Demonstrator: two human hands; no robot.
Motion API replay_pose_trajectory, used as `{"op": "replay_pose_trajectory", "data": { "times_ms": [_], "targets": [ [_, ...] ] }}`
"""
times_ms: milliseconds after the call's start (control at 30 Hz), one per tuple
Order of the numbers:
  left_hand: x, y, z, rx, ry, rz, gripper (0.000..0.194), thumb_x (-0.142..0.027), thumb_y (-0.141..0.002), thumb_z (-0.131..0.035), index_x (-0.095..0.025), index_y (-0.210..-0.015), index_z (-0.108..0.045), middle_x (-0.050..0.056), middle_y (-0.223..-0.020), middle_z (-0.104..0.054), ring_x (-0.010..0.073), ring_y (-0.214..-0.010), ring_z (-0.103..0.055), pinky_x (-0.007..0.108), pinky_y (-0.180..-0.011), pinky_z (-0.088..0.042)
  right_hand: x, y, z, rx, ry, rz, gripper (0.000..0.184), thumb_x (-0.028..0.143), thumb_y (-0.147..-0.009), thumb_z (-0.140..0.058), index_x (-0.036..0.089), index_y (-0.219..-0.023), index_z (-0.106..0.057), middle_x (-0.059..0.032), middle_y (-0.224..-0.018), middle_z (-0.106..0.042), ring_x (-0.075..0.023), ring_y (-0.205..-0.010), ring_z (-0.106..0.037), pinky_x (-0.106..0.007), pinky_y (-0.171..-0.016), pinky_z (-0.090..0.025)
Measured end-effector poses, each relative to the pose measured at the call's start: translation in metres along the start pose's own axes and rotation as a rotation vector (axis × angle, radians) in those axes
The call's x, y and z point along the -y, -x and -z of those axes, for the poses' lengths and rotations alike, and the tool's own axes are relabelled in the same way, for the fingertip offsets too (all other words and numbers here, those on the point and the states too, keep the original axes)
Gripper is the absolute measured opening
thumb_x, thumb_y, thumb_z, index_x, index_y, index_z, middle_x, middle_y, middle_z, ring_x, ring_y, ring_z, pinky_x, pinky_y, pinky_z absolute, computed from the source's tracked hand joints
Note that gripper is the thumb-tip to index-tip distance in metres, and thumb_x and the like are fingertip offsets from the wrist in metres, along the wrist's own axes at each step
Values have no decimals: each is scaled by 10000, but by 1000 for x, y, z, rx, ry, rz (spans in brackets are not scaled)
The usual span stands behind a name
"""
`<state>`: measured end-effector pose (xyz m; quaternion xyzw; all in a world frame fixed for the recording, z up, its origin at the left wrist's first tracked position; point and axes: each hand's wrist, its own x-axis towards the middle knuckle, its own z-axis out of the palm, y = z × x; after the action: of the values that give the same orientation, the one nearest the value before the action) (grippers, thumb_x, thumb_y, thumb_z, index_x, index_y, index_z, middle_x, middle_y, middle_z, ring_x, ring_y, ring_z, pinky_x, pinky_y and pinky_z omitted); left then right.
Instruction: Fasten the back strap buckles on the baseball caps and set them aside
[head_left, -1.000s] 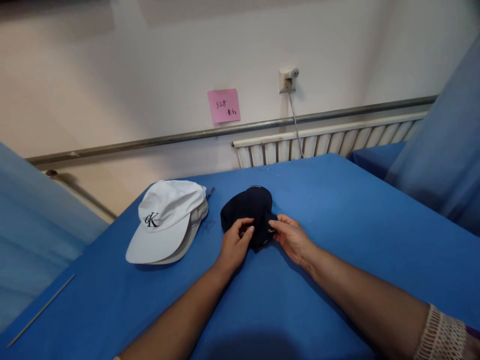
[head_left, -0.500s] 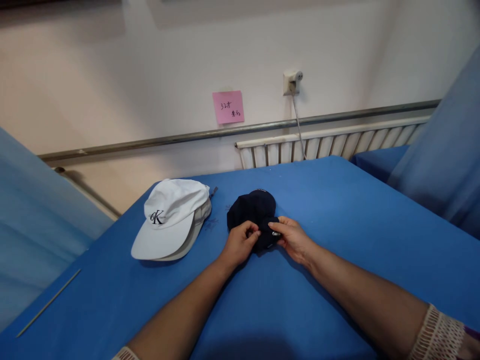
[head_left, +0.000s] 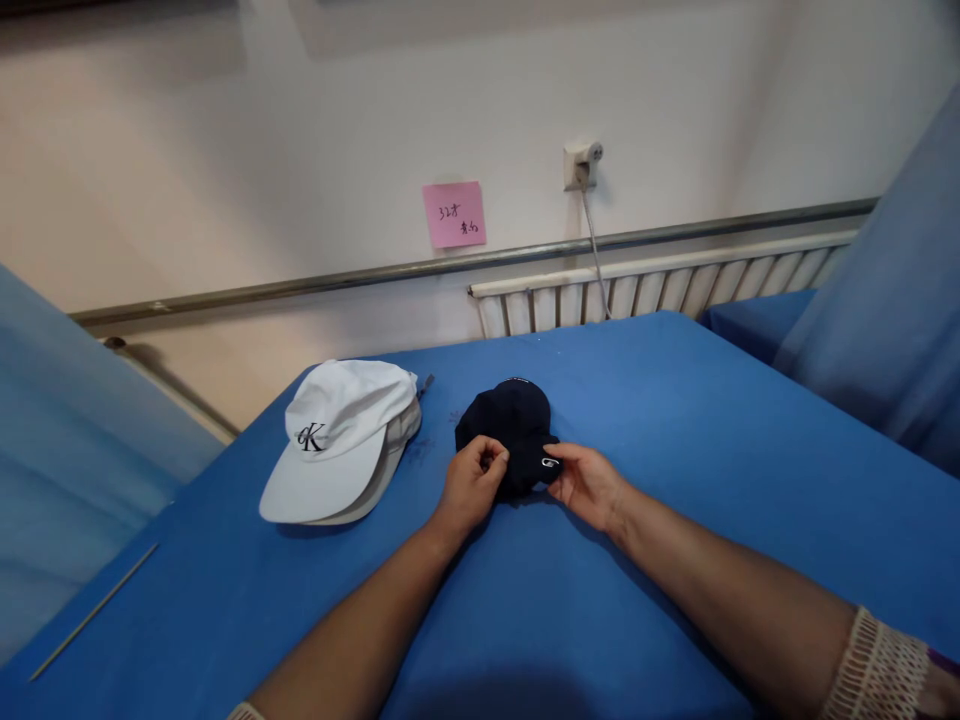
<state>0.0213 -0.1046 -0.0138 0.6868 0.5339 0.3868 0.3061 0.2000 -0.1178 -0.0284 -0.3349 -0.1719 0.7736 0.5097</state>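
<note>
On the blue table (head_left: 675, 420), roughly centre, sits a dark cap (head_left: 510, 425), crumpled, crown toward the wall; both hands on its near edge; left hand (head_left: 472, 485) curled, thumb and fingers (head_left: 491, 458) pinching the fabric at the cap's near-left rim; right hand (head_left: 589, 485) at the near-right rim, thumb and forefinger pressed on the part bearing a small white logo (head_left: 550, 462); cap resting on the table, not lifted; both forearms stretch in from the bottom edge, a knitted cuff (head_left: 881, 670) on the right one; left of the dark cap, apart from it, a white cap (head_left: 337, 435) with black lettering on the front, brim toward the near-left, stacked on another pale cap whose brim peeks out underneath; thin stick (head_left: 94, 610) lying at the table's near-left edge; behind the table a white radiator (head_left: 660, 290) under a metal rail (head_left: 300, 285); pink note (head_left: 454, 213) stuck on the wall above the rail, handwriting not legible; wall socket (head_left: 581, 165) to its right with a cable dropping toward the radiator; blue curtains at both sides.
</note>
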Motion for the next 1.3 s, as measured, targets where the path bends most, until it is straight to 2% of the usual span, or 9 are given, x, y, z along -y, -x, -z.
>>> {"op": "replay_pose_trajectory", "data": {
  "times_ms": [133,267,533,700,767,900,967,1133,1300],
  "targets": [
    [5,-4,6,-38,9,23,178,-345,-797,-569,-174,-751,-586,-24,-652,-554,114,-577,-486,220,-545,-379,3,2,2,166,-132,-82,92,194,-758,-672,164,-836,-637,-41,-792,-644,-134,-659,-580,-253,-567,-474],
    [4,-7,9,-70,50,60,171,-340,-777,-576,-174,-741,-585,-18,-654,-565,117,-573,-495,220,-542,-383,1,5,1,231,-67,-1,161,164,-708,-738,180,-829,-634,-25,-831,-637,-126,-721,-592,-245,-639,-483],
    [5,-7,7,-56,69,57,167,-340,-775,-579,-177,-735,-585,-20,-651,-566,116,-570,-492,222,-542,-381,2,4,-1,123,74,170,301,288,-645,-813,195,-755,-549,48,-668,-550,-65,-561,-488,-179,-476,-326],
    [6,-7,7,-77,64,51,176,-347,-777,-578,-175,-744,-588,-17,-660,-573,120,-580,-500,225,-553,-385,-3,-3,-1,-32,349,345,352,444,-660,-778,200,-716,-530,72,-516,-494,-68,-450,-395,-218,-454,-276],
    [4,-6,9,-100,51,40,173,-345,-784,-573,-176,-752,-589,-16,-676,-580,121,-595,-509,227,-568,-393,-6,-3,0,-57,424,346,360,478,-667,-760,195,-696,-538,69,-497,-489,-73,-440,-399,-230,-464,-292],
    [-3,-5,12,-176,42,31,160,-337,-788,-571,-180,-758,-583,-13,-697,-586,127,-622,-523,229,-588,-403,-9,2,-2,42,397,230,332,425,-642,-788,183,-743,-584,30,-615,-570,-95,-534,-496,-253,-547,-377],
    [-6,-5,14,-218,56,34,153,-333,-786,-572,-182,-762,-581,-14,-704,-587,127,-627,-524,227,-590,-402,-10,5,-3,71,413,222,318,356,-609,-817,176,-762,-604,20,-652,-587,-100,-577,-510,-262,-591,-392],
    [-7,-4,15,-248,63,29,165,-344,-791,-574,-180,-778,-585,-11,-717,-590,129,-638,-527,233,-603,-406,-12,8,-5,24,485,329,281,352,-640,-794,172,-695,-586,24,-627,-563,-95,-580,-471,-263,-587,-358],
    [-1,-6,12,-225,92,37,164,-343,-795,-571,-180,-776,-580,-7,-724,-592,136,-659,-546,240,-625,-424,-17,6,-7,85,443,407,326,303,-600,-821,195,-761,-559,15,-719,-613,-124,-667,-544,-289,-666,-420]
  ]
}}
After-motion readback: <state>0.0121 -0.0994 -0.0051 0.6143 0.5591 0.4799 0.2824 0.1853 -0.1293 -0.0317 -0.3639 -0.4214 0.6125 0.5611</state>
